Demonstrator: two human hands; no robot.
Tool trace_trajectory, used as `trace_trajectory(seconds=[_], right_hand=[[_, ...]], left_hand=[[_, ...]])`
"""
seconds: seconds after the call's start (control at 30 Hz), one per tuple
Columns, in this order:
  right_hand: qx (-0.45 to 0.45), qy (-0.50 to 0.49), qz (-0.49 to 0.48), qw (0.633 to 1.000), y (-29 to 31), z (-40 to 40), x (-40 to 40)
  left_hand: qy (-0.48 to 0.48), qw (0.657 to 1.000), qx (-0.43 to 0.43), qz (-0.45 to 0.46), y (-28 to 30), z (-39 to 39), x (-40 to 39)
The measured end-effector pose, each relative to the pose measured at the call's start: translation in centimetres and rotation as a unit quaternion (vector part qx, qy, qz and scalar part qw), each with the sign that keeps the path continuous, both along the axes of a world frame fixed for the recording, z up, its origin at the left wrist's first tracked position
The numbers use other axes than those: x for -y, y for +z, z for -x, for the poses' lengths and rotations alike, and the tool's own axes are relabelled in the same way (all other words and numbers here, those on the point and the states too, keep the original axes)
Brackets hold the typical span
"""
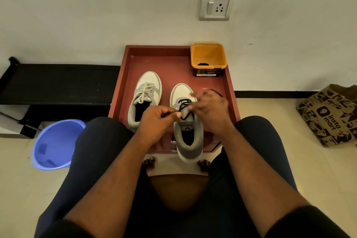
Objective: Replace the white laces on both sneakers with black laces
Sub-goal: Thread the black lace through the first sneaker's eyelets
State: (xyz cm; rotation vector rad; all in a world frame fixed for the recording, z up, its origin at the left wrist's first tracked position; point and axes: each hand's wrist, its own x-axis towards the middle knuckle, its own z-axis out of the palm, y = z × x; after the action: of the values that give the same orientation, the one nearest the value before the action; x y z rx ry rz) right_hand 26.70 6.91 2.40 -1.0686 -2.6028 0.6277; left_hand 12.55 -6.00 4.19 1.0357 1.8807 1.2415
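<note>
Pinching the black lace (184, 103) taut between them, the left hand (154, 120) and right hand (210, 109) are gripping its ends over the right sneaker (188, 121) (near edge of the red tray (123, 83)); the left sneaker (144, 96) is lying beside it, white-laced.

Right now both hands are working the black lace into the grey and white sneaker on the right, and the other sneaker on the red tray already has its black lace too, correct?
Not quite. In the head view the left hand and right hand do work the black lace into the right grey and white sneaker, but the other sneaker on the red tray still has its white lace.
</note>
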Motion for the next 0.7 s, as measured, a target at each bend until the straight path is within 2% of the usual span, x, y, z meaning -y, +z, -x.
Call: trace_trajectory(seconds=[0.07, 0.13, 0.17, 0.23, 0.3, 0.33, 0.4, 0.43, 0.5, 0.57, 0.7], right_hand=[[0.003, -0.152, 0.021, 0.988, 0.4, -1.2, -2.3], [0.016, -0.229, 0.038, 0.973, 0.9, -2.3, -3.3], [0.035, -0.209, 0.024, 0.977, 1.4, -2.3, -2.9], [0.044, -0.083, 0.006, 0.996, 1.7, -1.4, -1.1], [-0.001, 0.052, 0.009, 0.999, 1.2, -0.1, 0.9], [-0.032, 0.072, 0.020, 0.997, 0.8, 0.3, 1.3], [-0.103, 0.008, 0.060, 0.993, 0.3, 0.1, 0.3], [-0.104, -0.043, 0.058, 0.992, 0.4, -0.4, -0.6], [-0.045, -0.110, 0.015, 0.993, 0.4, -1.4, -2.2], [-0.027, -0.091, 0.011, 0.995, 0.2, -1.4, -2.3], [-0.129, 0.023, 0.090, 0.987, -0.3, 0.3, 0.7]], left_hand=[[0.017, 1.000, 0.007, 0.009, 0.1, 0.8, 0.3], [0.031, 0.999, 0.013, 0.013, 0.2, 1.3, 0.5], [0.029, 0.999, 0.011, 0.014, 0.2, 1.4, 0.4], [0.015, 1.000, -0.002, 0.017, 0.2, 1.0, 0.1], [-0.001, 1.000, -0.012, 0.015, 0.1, 0.4, -0.2], [-0.002, 1.000, -0.009, 0.010, 0.0, 0.3, -0.3], [0.012, 1.000, 0.008, -0.002, -0.1, 0.6, -0.2], [0.020, 1.000, 0.011, -0.004, -0.1, 0.9, -0.1], [0.032, 0.999, 0.000, 0.000, -0.1, 1.4, 0.1], [0.032, 0.999, -0.015, 0.005, -0.2, 1.5, -0.1], [0.020, 1.000, -0.011, 0.001, -0.7, 0.4, -1.0]])
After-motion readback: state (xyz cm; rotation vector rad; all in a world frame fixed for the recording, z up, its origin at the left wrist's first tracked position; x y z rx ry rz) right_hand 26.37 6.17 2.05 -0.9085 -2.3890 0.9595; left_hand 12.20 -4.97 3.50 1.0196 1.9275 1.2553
